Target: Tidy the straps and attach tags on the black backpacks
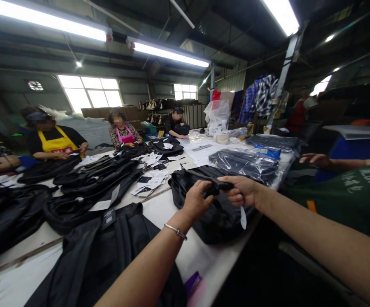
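Note:
A black bag (217,230) lies at the table's near right edge, under both hands. My left hand (200,197), with a silver bangle at the wrist, is closed on a black strap-like piece (219,186) above the bag. From the other side my right hand (241,191) pinches the same piece, its fingers curled. A white tag (243,218) hangs just below the right hand. Exactly how the piece joins the bag is hidden by my fingers. Nearer to me on the left lies another black bag (108,256) with a dark label.
Several black bags (92,183) cover the table's left side, beside scattered white tags and cards (151,181). Plastic-wrapped dark bags (245,164) lie beyond my hands. Co-workers sit across the table; a person in a green apron (341,192) is close on the right.

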A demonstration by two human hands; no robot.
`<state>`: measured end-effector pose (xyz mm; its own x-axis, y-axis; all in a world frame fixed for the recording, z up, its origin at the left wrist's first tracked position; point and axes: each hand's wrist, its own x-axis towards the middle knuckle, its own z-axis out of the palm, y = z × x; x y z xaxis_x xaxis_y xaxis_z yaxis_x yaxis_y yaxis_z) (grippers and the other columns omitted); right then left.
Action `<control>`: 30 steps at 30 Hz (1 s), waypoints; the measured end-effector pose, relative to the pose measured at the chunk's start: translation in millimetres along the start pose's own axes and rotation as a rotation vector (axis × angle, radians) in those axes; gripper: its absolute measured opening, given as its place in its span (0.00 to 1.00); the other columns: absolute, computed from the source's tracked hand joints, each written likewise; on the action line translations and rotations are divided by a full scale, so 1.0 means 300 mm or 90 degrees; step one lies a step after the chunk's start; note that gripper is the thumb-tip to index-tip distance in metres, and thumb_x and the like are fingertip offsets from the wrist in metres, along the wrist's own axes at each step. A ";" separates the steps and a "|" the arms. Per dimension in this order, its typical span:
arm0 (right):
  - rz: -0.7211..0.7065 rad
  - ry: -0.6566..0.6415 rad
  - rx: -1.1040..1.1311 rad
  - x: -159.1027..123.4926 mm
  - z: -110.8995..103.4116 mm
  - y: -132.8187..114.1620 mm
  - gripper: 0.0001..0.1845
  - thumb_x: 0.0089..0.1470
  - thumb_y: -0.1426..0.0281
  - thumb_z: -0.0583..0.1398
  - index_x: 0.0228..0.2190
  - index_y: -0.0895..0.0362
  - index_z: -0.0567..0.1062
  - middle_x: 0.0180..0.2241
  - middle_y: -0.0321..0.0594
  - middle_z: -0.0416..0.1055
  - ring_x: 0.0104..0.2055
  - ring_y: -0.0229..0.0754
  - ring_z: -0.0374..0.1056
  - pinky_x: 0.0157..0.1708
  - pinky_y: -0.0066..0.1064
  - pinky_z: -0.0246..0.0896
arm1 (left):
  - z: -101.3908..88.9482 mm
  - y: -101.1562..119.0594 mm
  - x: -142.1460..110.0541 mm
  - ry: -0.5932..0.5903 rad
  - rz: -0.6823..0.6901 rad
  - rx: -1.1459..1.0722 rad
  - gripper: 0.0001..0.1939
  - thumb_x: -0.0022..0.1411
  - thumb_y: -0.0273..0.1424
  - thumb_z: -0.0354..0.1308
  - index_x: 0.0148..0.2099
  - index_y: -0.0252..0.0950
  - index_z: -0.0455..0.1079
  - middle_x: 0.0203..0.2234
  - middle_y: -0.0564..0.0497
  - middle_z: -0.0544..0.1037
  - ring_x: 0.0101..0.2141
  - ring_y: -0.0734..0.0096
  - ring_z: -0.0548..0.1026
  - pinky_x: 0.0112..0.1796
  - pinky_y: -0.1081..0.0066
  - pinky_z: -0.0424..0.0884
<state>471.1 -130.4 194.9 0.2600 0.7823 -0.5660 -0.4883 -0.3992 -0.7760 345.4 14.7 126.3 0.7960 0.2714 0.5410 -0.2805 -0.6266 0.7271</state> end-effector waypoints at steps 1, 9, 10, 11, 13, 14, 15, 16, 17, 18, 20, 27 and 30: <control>0.004 -0.006 -0.001 0.003 0.002 0.003 0.24 0.64 0.57 0.48 0.22 0.58 0.66 0.07 0.24 0.44 0.08 0.30 0.42 0.08 0.21 0.40 | -0.002 -0.004 -0.002 -0.011 -0.001 0.012 0.12 0.56 0.29 0.62 0.45 0.43 0.74 0.38 0.49 0.72 0.41 0.65 0.71 0.48 0.67 0.67; -0.017 0.032 -0.013 0.007 0.033 0.034 0.19 0.63 0.62 0.50 0.22 0.56 0.61 0.08 0.24 0.48 0.08 0.30 0.45 0.09 0.20 0.39 | -0.012 -0.031 0.013 -0.029 -0.132 -0.016 0.09 0.52 0.24 0.62 0.34 0.44 0.77 0.37 0.48 0.75 0.45 0.60 0.71 0.52 0.67 0.65; -0.017 0.041 -0.014 0.007 0.033 0.035 0.19 0.63 0.63 0.50 0.22 0.56 0.60 0.08 0.24 0.48 0.08 0.30 0.44 0.09 0.20 0.39 | -0.014 -0.038 0.015 -0.031 -0.151 -0.026 0.10 0.52 0.24 0.62 0.35 0.45 0.77 0.38 0.49 0.76 0.46 0.60 0.72 0.52 0.67 0.65; -0.017 0.045 -0.013 0.006 0.033 0.036 0.19 0.63 0.63 0.50 0.22 0.56 0.60 0.08 0.24 0.48 0.08 0.30 0.44 0.09 0.20 0.39 | -0.015 -0.047 0.016 -0.031 -0.163 -0.032 0.10 0.52 0.24 0.63 0.36 0.45 0.77 0.38 0.49 0.77 0.46 0.60 0.72 0.52 0.67 0.65; -0.022 0.043 -0.011 0.006 0.028 0.036 0.19 0.64 0.62 0.49 0.22 0.56 0.60 0.08 0.24 0.47 0.08 0.30 0.43 0.09 0.20 0.39 | -0.016 -0.067 0.016 -0.029 -0.171 -0.036 0.11 0.53 0.25 0.63 0.38 0.46 0.78 0.39 0.50 0.78 0.46 0.61 0.73 0.52 0.67 0.65; -0.025 0.041 -0.011 0.007 0.026 0.036 0.19 0.64 0.62 0.49 0.22 0.56 0.61 0.08 0.24 0.46 0.08 0.30 0.43 0.09 0.20 0.39 | -0.016 -0.078 0.014 -0.028 -0.173 -0.035 0.11 0.53 0.26 0.63 0.38 0.46 0.78 0.39 0.50 0.78 0.46 0.61 0.73 0.52 0.66 0.65; -0.027 0.039 -0.011 0.009 0.023 0.036 0.19 0.64 0.62 0.48 0.23 0.56 0.62 0.08 0.24 0.46 0.08 0.30 0.43 0.09 0.21 0.39 | -0.015 -0.089 0.012 -0.027 -0.177 -0.033 0.11 0.54 0.27 0.63 0.39 0.46 0.78 0.40 0.50 0.78 0.46 0.61 0.73 0.52 0.66 0.65; -0.028 0.038 -0.012 0.011 0.021 0.036 0.19 0.64 0.63 0.48 0.23 0.56 0.62 0.08 0.24 0.46 0.08 0.30 0.43 0.09 0.21 0.39 | -0.014 -0.099 0.009 -0.026 -0.180 -0.030 0.10 0.54 0.28 0.64 0.39 0.46 0.78 0.40 0.50 0.79 0.46 0.61 0.73 0.53 0.66 0.65; -0.030 0.038 -0.012 0.013 0.019 0.036 0.19 0.64 0.63 0.48 0.23 0.56 0.62 0.08 0.23 0.45 0.08 0.30 0.42 0.09 0.21 0.39 | -0.012 -0.109 0.006 -0.025 -0.184 -0.025 0.10 0.54 0.29 0.64 0.40 0.46 0.78 0.40 0.50 0.79 0.46 0.60 0.73 0.53 0.66 0.65; -0.030 0.041 -0.012 0.015 0.019 0.036 0.20 0.64 0.62 0.48 0.22 0.56 0.61 0.08 0.23 0.45 0.08 0.30 0.42 0.09 0.21 0.39 | -0.009 -0.117 0.003 -0.027 -0.186 -0.018 0.10 0.54 0.30 0.64 0.40 0.46 0.78 0.40 0.51 0.79 0.46 0.60 0.73 0.53 0.65 0.64; -0.031 0.053 -0.010 0.017 0.022 0.034 0.20 0.64 0.62 0.48 0.21 0.56 0.60 0.08 0.24 0.45 0.08 0.30 0.42 0.09 0.21 0.38 | -0.002 -0.133 -0.004 -0.035 -0.188 0.003 0.09 0.56 0.32 0.63 0.41 0.46 0.78 0.39 0.51 0.80 0.45 0.60 0.74 0.54 0.65 0.64; -0.021 0.117 -0.024 0.001 0.040 0.034 0.19 0.64 0.64 0.49 0.21 0.55 0.58 0.07 0.23 0.46 0.08 0.29 0.42 0.10 0.21 0.37 | 0.018 -0.177 -0.015 -0.054 -0.190 0.091 0.11 0.60 0.37 0.60 0.45 0.50 0.77 0.41 0.52 0.80 0.45 0.59 0.74 0.53 0.65 0.64; -0.028 0.147 -0.042 0.000 0.044 0.054 0.18 0.64 0.65 0.50 0.22 0.55 0.59 0.08 0.24 0.47 0.08 0.29 0.43 0.10 0.21 0.37 | 0.027 -0.195 -0.012 -0.064 -0.192 0.109 0.11 0.60 0.37 0.60 0.45 0.49 0.77 0.42 0.52 0.80 0.46 0.59 0.74 0.53 0.65 0.64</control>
<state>452.3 -130.6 185.9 0.4667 0.6732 -0.5736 -0.4184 -0.4033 -0.8138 363.3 44.3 78.3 0.8804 0.3948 0.2626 0.0617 -0.6446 0.7620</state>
